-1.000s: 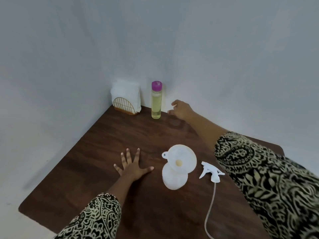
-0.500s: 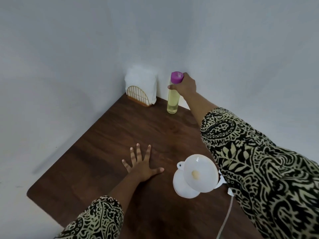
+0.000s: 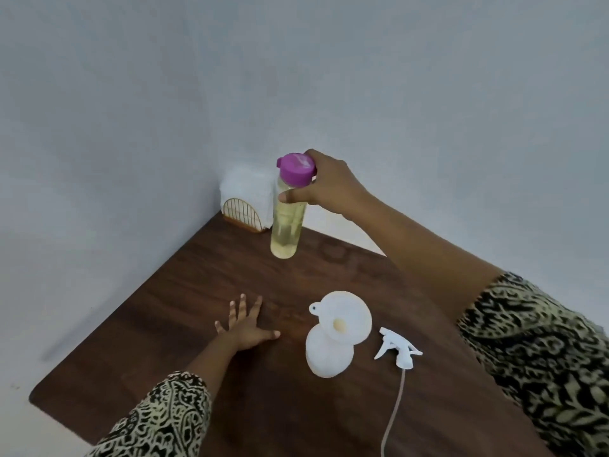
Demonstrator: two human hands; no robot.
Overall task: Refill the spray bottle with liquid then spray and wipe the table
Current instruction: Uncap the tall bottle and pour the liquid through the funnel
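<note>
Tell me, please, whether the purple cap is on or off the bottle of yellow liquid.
On. The purple cap covers the top of the bottle, which the right hand grips just below it.

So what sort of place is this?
Probably a plain room at home, hard to say which: a dark wooden table in a corner of bare white walls, with a napkin holder at the back.

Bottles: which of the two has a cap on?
The tall clear bottle of yellow liquid, gripped by the right hand, has a purple cap; the white spray bottle holds a funnel instead.
</note>
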